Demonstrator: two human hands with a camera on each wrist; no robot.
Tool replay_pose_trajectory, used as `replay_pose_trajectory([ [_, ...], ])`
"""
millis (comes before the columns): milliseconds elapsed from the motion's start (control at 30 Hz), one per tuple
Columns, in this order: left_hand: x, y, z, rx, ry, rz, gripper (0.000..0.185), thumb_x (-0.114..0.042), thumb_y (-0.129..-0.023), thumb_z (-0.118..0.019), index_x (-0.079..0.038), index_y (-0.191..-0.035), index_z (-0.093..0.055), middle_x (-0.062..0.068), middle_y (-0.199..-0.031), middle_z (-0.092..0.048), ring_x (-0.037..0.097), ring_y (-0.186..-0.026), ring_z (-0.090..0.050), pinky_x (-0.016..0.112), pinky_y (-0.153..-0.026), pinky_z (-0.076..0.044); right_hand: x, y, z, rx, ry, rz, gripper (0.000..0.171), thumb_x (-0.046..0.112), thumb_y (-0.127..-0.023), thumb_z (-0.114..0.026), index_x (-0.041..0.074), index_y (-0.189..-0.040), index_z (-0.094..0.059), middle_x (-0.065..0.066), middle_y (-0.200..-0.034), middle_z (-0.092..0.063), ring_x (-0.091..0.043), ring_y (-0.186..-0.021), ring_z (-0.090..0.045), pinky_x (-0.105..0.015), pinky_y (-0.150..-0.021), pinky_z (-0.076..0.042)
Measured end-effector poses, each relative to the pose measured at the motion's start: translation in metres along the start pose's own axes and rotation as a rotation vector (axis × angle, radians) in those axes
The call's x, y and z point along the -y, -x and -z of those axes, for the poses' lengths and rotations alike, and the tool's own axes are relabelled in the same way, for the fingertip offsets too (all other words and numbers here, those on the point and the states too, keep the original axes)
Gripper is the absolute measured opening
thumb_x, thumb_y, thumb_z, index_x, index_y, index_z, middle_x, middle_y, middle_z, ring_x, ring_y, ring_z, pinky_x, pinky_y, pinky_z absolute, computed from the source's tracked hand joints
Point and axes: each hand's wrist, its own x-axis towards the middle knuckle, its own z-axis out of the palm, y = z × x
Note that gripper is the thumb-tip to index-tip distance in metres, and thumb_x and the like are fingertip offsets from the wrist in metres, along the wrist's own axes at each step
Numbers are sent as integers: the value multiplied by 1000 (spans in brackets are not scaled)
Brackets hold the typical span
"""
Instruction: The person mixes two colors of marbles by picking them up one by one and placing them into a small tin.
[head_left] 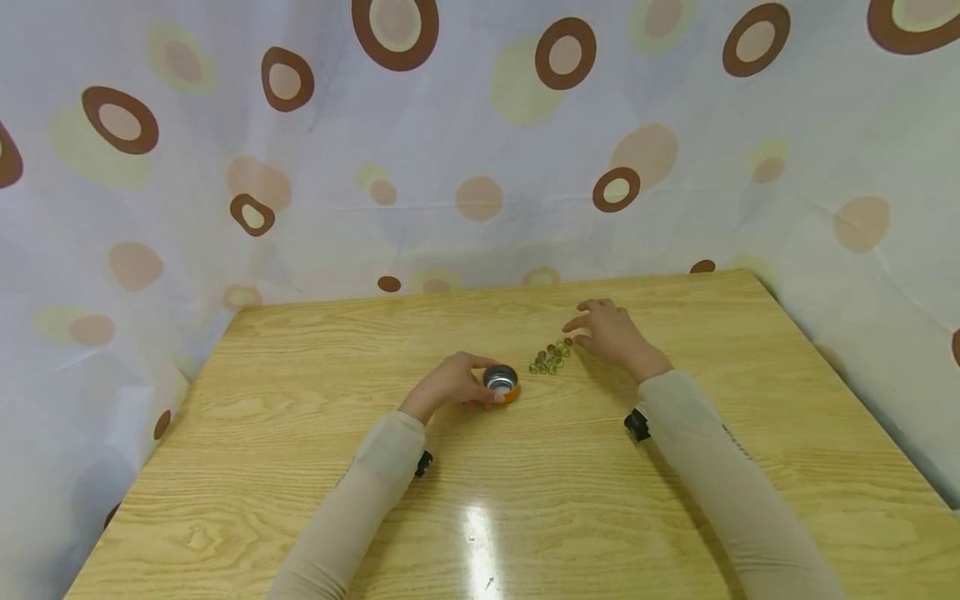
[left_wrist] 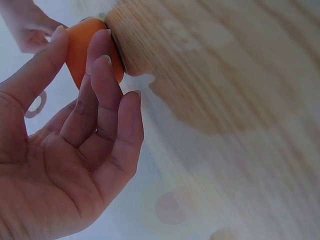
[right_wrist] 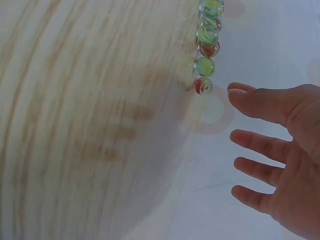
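A small orange tin (head_left: 502, 382) with a silvery inside stands on the wooden table (head_left: 300, 467). My left hand (head_left: 453, 383) holds it by the side with thumb and fingers; the left wrist view shows the orange tin (left_wrist: 82, 45) between thumb and fingertips (left_wrist: 102, 60). A cluster of several glass marbles (head_left: 551, 357) lies just right of the tin. My right hand (head_left: 611, 332) hovers beside them with fingers spread, holding nothing. In the right wrist view the marbles (right_wrist: 206, 50) form a row near my right hand's fingertips (right_wrist: 240, 92).
A patterned curtain (head_left: 480, 150) with brown and beige circles surrounds the table at the back and both sides. A bright glare spot (head_left: 480, 533) lies on the table near the front edge.
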Motion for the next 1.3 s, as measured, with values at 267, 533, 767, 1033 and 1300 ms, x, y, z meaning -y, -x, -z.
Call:
replay_pose_trajectory([
  [267, -1, 0, 0, -1, -24, 14, 62, -17, -86, -74, -7, -142, -48, 7, -76, -72, 18, -69, -69, 29, -65, -55, -3, -5, -5, 25, 32, 3, 21, 7, -89, -69, 9, -109, -74, -27, -138, -46, -47, -129, -35, -67, -99, -30],
  [533, -2, 0, 1, 2, -28, 14, 63, -18, -86, -74, -7, -142, -47, 7, -77, -72, 18, -68, -69, 29, -65, -55, -5, -8, -8, 20, 38, 8, 17, 9, -88, -70, 9, -105, -76, -27, -137, -47, -46, -129, -36, -67, -100, -30],
  [767, -3, 0, 1, 3, -30, 12, 63, -18, -86, -75, -7, -142, -48, 6, -77, -73, 18, -67, -68, 29, -62, -54, -6, -11, -10, 24, 40, 6, 15, 12, -89, -70, 10, -102, -76, -28, -136, -48, -46, -128, -37, -68, -99, -30],
  [1033, -2, -1, 1, 1, -46, 17, 63, -19, -85, -75, -8, -141, -49, 6, -76, -72, 19, -62, -67, 30, -58, -54, -6, -12, -12, 38, 53, 4, 13, 12, -88, -71, 10, -100, -77, -28, -134, -50, -48, -127, -38, -68, -98, -32],
  [1300, -2, -2, 1, 0, -52, 43, 64, -20, -85, -75, -10, -142, -48, 8, -76, -72, 22, -58, -67, 32, -54, -54, -6, -13, -10, 50, 41, -14, 11, 11, -89, -70, 10, -97, -77, -28, -135, -48, -50, -128, -36, -68, -98, -31],
])
